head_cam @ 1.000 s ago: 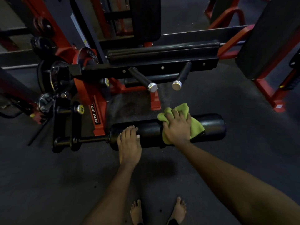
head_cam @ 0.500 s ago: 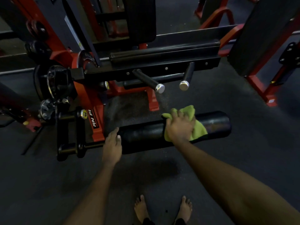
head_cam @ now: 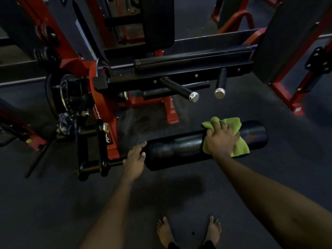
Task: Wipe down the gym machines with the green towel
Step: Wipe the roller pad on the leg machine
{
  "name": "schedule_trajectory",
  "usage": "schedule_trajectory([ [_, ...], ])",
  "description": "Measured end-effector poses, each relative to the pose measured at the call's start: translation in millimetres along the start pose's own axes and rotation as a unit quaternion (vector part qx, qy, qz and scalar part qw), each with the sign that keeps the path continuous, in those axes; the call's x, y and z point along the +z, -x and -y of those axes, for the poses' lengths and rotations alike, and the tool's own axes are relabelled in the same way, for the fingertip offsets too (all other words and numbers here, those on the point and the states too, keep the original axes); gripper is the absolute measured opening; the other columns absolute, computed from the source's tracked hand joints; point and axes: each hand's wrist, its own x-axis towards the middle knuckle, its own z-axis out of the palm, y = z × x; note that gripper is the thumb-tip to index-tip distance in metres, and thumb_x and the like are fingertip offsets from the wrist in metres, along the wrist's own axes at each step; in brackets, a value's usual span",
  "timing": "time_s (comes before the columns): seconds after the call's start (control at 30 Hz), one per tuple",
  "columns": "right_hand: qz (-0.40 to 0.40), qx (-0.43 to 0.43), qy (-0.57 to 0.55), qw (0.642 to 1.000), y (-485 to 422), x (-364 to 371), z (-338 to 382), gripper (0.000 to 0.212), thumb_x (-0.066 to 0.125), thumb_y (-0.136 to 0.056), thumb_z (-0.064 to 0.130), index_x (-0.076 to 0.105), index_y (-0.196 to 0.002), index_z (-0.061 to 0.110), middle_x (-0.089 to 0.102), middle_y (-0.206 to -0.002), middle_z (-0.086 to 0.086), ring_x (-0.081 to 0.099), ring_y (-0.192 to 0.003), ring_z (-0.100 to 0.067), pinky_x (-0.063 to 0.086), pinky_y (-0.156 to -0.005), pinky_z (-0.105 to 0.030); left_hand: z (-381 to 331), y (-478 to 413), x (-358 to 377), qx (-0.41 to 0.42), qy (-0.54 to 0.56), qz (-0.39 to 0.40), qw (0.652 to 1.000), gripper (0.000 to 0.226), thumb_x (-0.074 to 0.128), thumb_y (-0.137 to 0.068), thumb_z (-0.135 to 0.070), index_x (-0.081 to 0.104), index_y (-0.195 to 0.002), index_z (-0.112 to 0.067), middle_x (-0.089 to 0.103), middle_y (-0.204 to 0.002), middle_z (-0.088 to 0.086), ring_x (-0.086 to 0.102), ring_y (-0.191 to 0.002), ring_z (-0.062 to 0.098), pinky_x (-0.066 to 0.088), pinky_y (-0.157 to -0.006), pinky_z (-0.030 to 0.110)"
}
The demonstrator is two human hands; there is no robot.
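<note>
- Head view: clutched green towel in right hand against roller pad beneath.
- Rested left hand flat on pad's end.
- Seemingly left machine frame beyond hands unwiped.

Dim indoor light, dark shadow on the floor, glints on metal caps, wide-angle bending at edges

Partial white lettering on a black strip running down the red frame plate: "RA" legible, remainder cut off behind the black bracket. Second white fragment higher on same plate, possibly "RE", too clipped to confirm. Pale label on the dark upright: print illegible. Small white sticker on red foot at right: illegible.
</note>
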Motion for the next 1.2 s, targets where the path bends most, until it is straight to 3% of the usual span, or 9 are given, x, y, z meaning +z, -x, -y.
schedule_trajectory([
  [0.13,0.004,-0.040,-0.003,0.999,35.4,12.7,54.6,0.055,0.035,-0.086,0.045,0.066,-0.126,0.024,0.061,-0.138,-0.006,0.052,-0.123,-0.035,0.029,-0.109,-0.064,12.7,-4.7,-4.4,0.000,0.040,0.028,0.999,0.052,0.051,-0.102,-0.021,0.039,-0.147,-0.044,0.042,-0.151,-0.010,0.035,-0.139,0.021,0.028,-0.115,0.060],
  [0.3,0.045,-0.152,-0.016,0.987,88.4,26.5,125.4,0.047,0.040,-0.089,0.046,0.062,-0.126,0.027,0.055,-0.146,-0.004,0.047,-0.133,-0.032,0.026,-0.112,-0.065,13.0,-12.4,-11.5,-0.006,0.029,0.090,0.996,0.056,0.049,-0.105,-0.027,0.028,-0.157,-0.032,0.032,-0.160,0.001,0.025,-0.146,0.024,0.023,-0.121,0.048],
  [0.47,0.051,-0.187,-0.027,0.981,143.6,37.2,105.6,0.059,0.041,-0.101,0.057,0.036,-0.156,0.038,0.017,-0.170,-0.002,0.011,-0.157,-0.029,0.009,-0.120,-0.066,12.8,-14.0,-18.4,-0.012,0.046,0.111,0.993,0.055,0.050,-0.105,-0.030,0.031,-0.156,-0.034,0.035,-0.156,0.000,0.024,-0.145,0.022,0.023,-0.121,0.051],
  [0.57,0.064,-0.213,-0.019,0.975,156.4,38.5,88.8,0.068,0.041,-0.101,0.061,0.018,-0.161,0.041,-0.002,-0.172,-0.001,-0.006,-0.158,-0.029,0.002,-0.120,-0.067,15.1,-12.1,-20.3,0.005,0.065,0.105,0.992,0.055,0.054,-0.103,-0.030,0.036,-0.154,-0.034,0.039,-0.155,0.000,0.026,-0.145,0.023,0.027,-0.120,0.046],
  [0.63,0.071,-0.195,-0.013,0.978,143.9,36.8,101.5,0.065,0.036,-0.101,0.065,0.021,-0.160,0.043,0.005,-0.172,-0.002,-0.003,-0.158,-0.030,0.001,-0.119,-0.068,14.8,-10.3,-20.7,0.009,0.069,0.100,0.993,0.054,0.055,-0.103,-0.029,0.037,-0.154,-0.030,0.040,-0.155,-0.002,0.026,-0.144,0.023,0.027,-0.120,0.045],
  [0.8,0.148,-0.141,0.042,0.978,77.8,23.9,160.5,0.059,0.030,-0.098,0.062,0.054,-0.141,0.030,0.048,-0.151,-0.010,0.033,-0.143,-0.037,0.012,-0.114,-0.073,13.8,-9.7,-22.1,0.020,0.049,0.095,0.994,0.053,0.056,-0.102,-0.027,0.040,-0.153,-0.026,0.042,-0.154,-0.003,0.031,-0.140,0.024,0.027,-0.115,0.037],
  [0.9,0.157,-0.158,0.072,0.972,63.5,19.0,168.9,0.058,0.032,-0.097,0.060,0.060,-0.134,0.027,0.056,-0.140,-0.010,0.044,-0.133,-0.035,0.018,-0.112,-0.070,17.1,-11.2,-21.7,0.012,0.057,0.105,0.993,0.053,0.057,-0.102,-0.029,0.040,-0.152,-0.028,0.044,-0.151,-0.001,0.032,-0.139,0.023,0.030,-0.117,0.042],
  [1.07,0.062,-0.206,-0.012,0.977,118.9,32.0,123.7,0.056,0.043,-0.097,0.062,0.048,-0.147,0.038,0.035,-0.163,-0.005,0.028,-0.151,-0.032,0.012,-0.118,-0.067,22.2,-17.1,-21.5,-0.032,0.089,0.121,0.988,0.052,0.061,-0.099,-0.034,0.044,-0.148,-0.036,0.045,-0.138,0.008,0.046,-0.129,0.020,0.039,-0.113,0.038],
  [1.2,0.065,-0.200,-0.023,0.977,144.4,39.0,107.7,0.062,0.039,-0.099,0.063,0.031,-0.157,0.043,0.013,-0.171,-0.002,0.006,-0.157,-0.030,0.004,-0.119,-0.068,32.3,-19.5,-16.0,-0.024,0.111,0.122,0.986,0.057,0.063,-0.089,-0.050,0.047,-0.143,-0.043,0.049,-0.143,0.002,0.046,-0.133,0.019,0.042,-0.113,0.048],
])
